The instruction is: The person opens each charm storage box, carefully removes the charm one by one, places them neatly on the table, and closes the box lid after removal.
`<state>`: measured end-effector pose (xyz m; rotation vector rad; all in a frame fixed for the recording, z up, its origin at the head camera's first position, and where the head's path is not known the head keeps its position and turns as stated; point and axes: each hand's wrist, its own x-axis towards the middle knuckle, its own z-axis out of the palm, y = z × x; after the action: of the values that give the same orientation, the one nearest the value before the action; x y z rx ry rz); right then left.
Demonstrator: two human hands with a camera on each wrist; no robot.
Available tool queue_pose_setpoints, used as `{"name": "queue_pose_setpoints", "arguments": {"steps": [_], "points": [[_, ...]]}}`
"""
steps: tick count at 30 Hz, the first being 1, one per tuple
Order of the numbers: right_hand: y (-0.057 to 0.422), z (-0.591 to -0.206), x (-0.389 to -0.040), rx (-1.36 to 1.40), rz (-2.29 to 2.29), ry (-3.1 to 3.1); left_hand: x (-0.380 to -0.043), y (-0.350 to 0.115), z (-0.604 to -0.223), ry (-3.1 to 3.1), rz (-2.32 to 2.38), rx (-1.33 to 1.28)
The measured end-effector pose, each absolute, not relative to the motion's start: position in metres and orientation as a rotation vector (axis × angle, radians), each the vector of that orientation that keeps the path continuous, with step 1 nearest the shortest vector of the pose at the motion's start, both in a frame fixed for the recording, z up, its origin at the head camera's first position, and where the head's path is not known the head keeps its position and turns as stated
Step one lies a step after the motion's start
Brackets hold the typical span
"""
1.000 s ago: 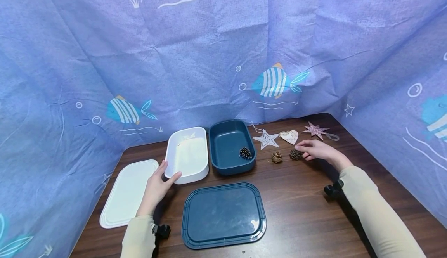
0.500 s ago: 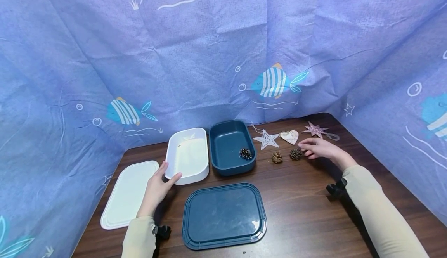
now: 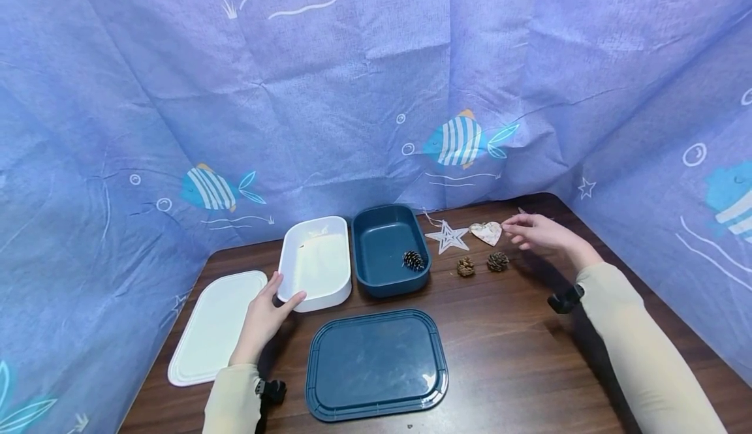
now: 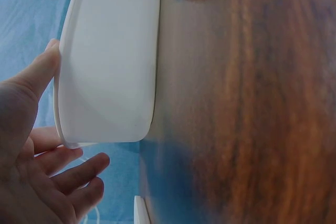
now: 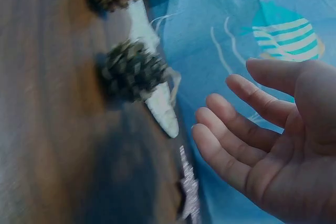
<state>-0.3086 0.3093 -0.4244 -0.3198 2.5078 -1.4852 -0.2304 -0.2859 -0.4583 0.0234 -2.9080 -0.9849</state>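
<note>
My left hand (image 3: 264,316) rests at the near left corner of a white box (image 3: 316,258). Its thumb lies against the near rim and its index finger is at the corner, the other fingers loose, as the left wrist view shows. My right hand (image 3: 540,233) hovers over the back right of the table, fingers relaxed and holding nothing. Its fingertips overlap the edge of a white heart ornament (image 3: 486,232) in the head view. Just in front sit a dark pine cone (image 3: 497,262) and a lighter brown cone (image 3: 466,266). A pink glittery star (image 5: 190,195) is mostly hidden behind this hand.
A dark blue box (image 3: 382,241) with a pine cone (image 3: 414,260) in it stands against the white box. Left of the heart lies a white star ornament (image 3: 448,237). A blue lid (image 3: 376,363) lies in front, a white lid (image 3: 217,329) at the left. Fabric hangs behind.
My right hand has moved back from the dark pine cone toward the heart, now covering most of the pink star. The cone stays on the table. My left hand has not moved.
</note>
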Motion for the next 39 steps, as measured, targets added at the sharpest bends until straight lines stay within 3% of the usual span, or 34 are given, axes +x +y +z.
{"name": "queue_pose_setpoints", "arguments": {"steps": [30,39], "points": [[0.184,-0.289,-0.365,-0.583,-1.157,2.639,-0.228,-0.286,-0.457,-2.903,-0.997,0.023],[0.154,-0.274,-0.376,-0.601,-0.955,2.703,-0.229,-0.288,-0.458,-2.889,-0.981,0.014]]}}
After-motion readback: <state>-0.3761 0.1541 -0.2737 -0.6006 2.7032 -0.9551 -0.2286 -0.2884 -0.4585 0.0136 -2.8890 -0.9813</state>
